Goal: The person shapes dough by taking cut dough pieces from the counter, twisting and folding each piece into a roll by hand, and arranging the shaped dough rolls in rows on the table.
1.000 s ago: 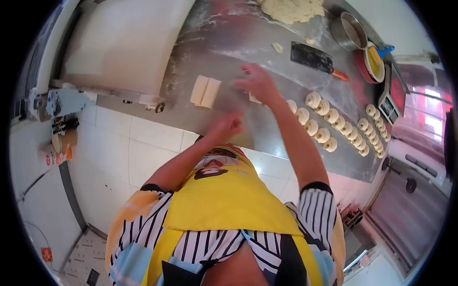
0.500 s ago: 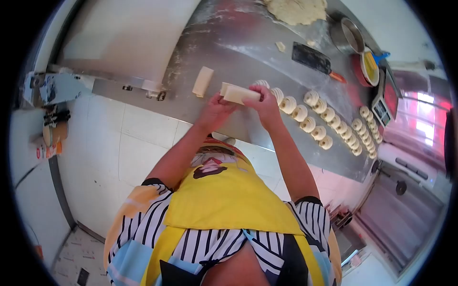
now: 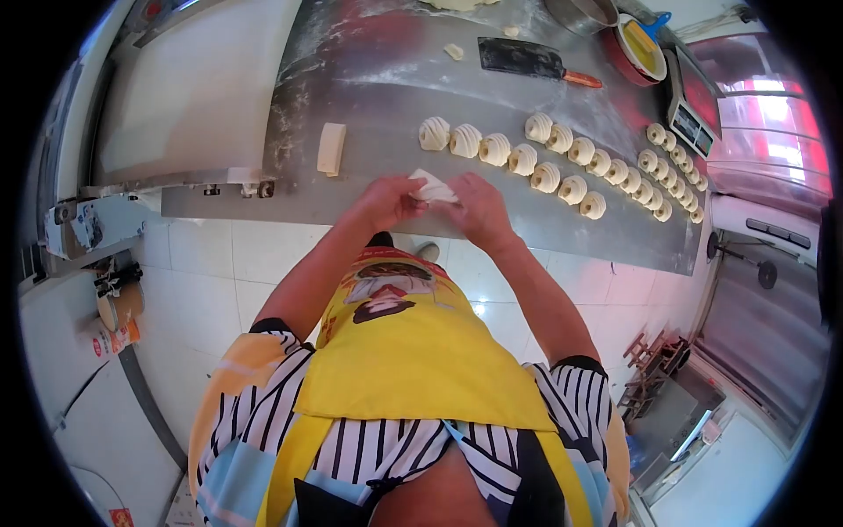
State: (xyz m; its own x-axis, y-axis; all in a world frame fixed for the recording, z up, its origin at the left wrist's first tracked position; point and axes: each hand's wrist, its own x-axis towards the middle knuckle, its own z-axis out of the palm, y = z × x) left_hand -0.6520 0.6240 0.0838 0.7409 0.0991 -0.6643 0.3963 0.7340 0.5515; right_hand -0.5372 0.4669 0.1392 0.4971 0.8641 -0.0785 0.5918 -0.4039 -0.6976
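Between my two hands, over the front edge of the metal table, is a small piece of dough (image 3: 432,188). My left hand (image 3: 392,200) pinches its left end, and my right hand (image 3: 479,209) grips its right side. A flat dough strip (image 3: 331,148) lies on the table to the left of my hands. Just beyond my hands sits a row of coiled dough rolls (image 3: 493,149), and more rolls (image 3: 599,163) stand in slanting rows to the right.
A black cleaver (image 3: 520,58) with an orange handle lies farther back. At the back right are a metal pot (image 3: 584,12), a red bowl (image 3: 629,63) with a brush and a scale (image 3: 691,126). A machine with a pale belt (image 3: 189,97) stands at left.
The long dough piece in my hands has become shorter and bunched. My hands have drawn closer together. The view has shifted, and the table's things sit higher in it.
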